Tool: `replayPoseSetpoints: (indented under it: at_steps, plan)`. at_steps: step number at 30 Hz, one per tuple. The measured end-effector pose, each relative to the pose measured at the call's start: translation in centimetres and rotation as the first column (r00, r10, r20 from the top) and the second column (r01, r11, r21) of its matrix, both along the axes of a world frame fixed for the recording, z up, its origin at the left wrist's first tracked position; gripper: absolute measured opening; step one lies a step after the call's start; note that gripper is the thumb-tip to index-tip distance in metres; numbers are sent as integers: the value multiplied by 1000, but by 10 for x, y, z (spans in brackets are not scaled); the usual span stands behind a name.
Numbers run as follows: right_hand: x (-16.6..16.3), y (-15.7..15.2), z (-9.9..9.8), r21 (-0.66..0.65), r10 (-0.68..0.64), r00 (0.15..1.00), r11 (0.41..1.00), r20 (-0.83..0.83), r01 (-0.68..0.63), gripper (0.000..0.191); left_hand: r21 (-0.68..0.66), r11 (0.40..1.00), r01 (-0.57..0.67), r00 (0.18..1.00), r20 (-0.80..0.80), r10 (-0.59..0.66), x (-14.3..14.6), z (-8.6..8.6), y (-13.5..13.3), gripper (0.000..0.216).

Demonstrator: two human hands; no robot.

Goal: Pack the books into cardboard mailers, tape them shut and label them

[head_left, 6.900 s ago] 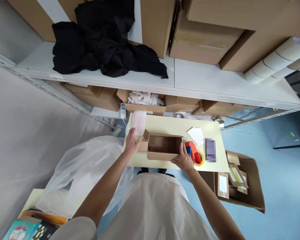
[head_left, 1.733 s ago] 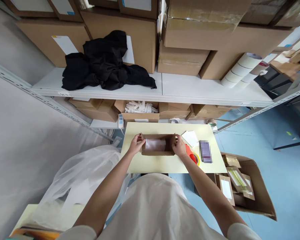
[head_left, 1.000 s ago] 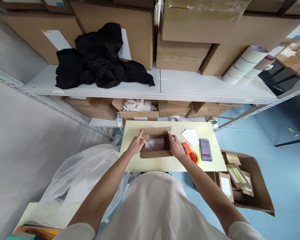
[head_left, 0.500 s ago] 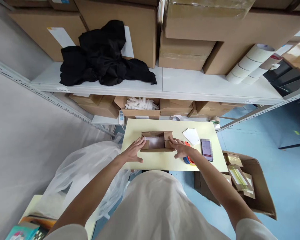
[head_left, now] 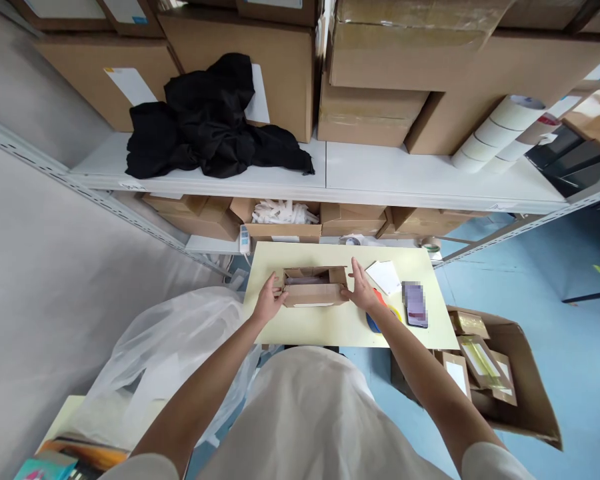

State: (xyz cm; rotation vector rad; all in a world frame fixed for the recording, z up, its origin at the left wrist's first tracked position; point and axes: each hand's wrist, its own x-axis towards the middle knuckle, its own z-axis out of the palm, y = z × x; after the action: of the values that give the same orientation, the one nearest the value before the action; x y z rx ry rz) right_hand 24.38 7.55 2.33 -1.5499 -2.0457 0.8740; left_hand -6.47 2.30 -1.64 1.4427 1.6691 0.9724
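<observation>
A small brown cardboard box [head_left: 314, 289] lies on the pale yellow table [head_left: 330, 327], its near flap folded up over the opening. My left hand [head_left: 270, 303] presses against the box's left end with fingers bent on it. At the right end my right hand [head_left: 363, 291] holds the box, fingers stretched along its side. A white packet is just visible inside the box under the flaps.
A tape dispenser [head_left: 380, 312], white cards [head_left: 384, 276] and a phone [head_left: 414, 304] lie to the right of the box. An open carton of packets [head_left: 495, 380] stands on the blue floor at right. A clear plastic bag [head_left: 165, 353] bulges at left. Shelves with cartons rise behind.
The white packet went into the box. The end flaps were folded in, then the near long flap came up over the opening, with both hands sliding to the box's ends.
</observation>
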Motion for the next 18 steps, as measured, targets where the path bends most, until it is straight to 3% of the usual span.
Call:
replayPoseSetpoints:
  at_steps: [3,7,11,18]
  plan:
    - [-1,1,2,-12,87,996,996,13,-87,76,-34,999,33,999,14,-32,-1,-2,1,76]
    - [-3,-13,-4,-61,49,998,997,31,-47,53,53,991,119,991,-62,-116,2,-2,-2,56]
    - [-5,-37,-18,-124,-49,999,991,-4,48,53,70,977,199,968,-171,-185,10,-1,-6,50]
    - [-2,-55,-28,-55,-138,990,989,-2,138,52,96,967,237,886,-429,-175,25,10,-6,40]
